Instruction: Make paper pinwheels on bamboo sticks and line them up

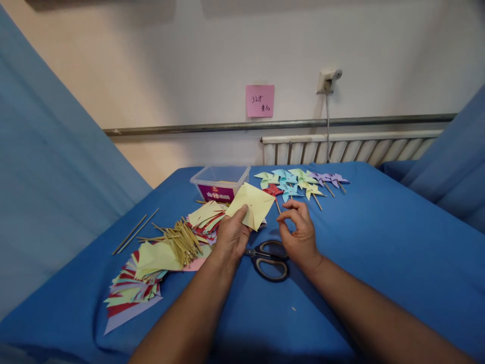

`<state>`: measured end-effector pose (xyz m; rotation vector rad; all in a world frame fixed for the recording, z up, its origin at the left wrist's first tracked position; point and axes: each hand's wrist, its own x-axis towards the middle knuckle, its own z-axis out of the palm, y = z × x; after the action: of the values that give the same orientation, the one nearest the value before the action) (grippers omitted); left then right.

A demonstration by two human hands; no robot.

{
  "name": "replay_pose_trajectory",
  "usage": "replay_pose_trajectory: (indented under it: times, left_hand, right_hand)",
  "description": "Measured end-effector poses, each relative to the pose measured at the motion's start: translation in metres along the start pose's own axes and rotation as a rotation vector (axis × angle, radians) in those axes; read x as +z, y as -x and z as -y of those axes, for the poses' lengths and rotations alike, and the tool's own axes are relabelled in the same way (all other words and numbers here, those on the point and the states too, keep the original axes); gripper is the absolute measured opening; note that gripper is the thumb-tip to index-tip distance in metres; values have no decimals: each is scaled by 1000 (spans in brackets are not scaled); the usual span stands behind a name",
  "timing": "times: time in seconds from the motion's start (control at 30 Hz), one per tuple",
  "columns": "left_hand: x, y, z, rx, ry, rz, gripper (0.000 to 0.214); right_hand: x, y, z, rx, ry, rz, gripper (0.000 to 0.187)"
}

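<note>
Between the thumb and fingers of my left hand point(234, 233) is a pale yellow paper square point(254, 205), tilted up, with a small dark dot at its middle and cuts running in from its corners. My right hand point(299, 235) hovers to the right of the square, apart from it, thumb and index finger pinched together; whatever is between them is too small to make out. Below both hands lies a pair of black-handled scissors point(270, 260), its blades partly hidden by my left hand. Several finished paper pinwheels point(302, 178) on sticks lie beyond my right hand.
On the left, a bundle of short sticks point(184, 242) rests on fanned coloured paper point(132, 288). Two longer sticks point(134, 232) lie farther left. A clear plastic box point(220, 177) stands at the back of the blue-covered table point(359, 283). Blue curtains point(56, 116) hang at both sides.
</note>
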<state>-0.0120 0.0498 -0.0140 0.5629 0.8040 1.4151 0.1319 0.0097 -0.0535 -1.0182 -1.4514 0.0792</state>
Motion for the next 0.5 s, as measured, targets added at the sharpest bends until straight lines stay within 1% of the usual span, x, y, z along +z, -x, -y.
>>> replay_pose_trajectory:
  times: [0.13,0.2,0.27,0.33,0.37,0.43,0.5]
  left_hand:
    - [0,4,3,-27,-10,57,33]
    - [0,6,5,-40,-24,93,35]
    - [0,8,6,-37,-45,123,38]
    - [1,9,7,-30,-65,162,40]
    - [1,10,7,-32,-78,183,40]
    - [2,12,8,-52,-109,213,38]
    - [3,14,9,-80,-139,218,33]
  right_hand:
    - [2,-2,-3,-94,111,105,34]
    - [2,-4,-3,-146,145,121,28]
    - [0,-5,-3,-176,150,118,16]
    - [-1,-7,-2,-173,134,115,5]
    - [-2,-7,-2,-158,120,113,3]
    - [-2,-7,-3,-109,87,110,5]
    - [-1,-7,-4,-51,55,102,7]
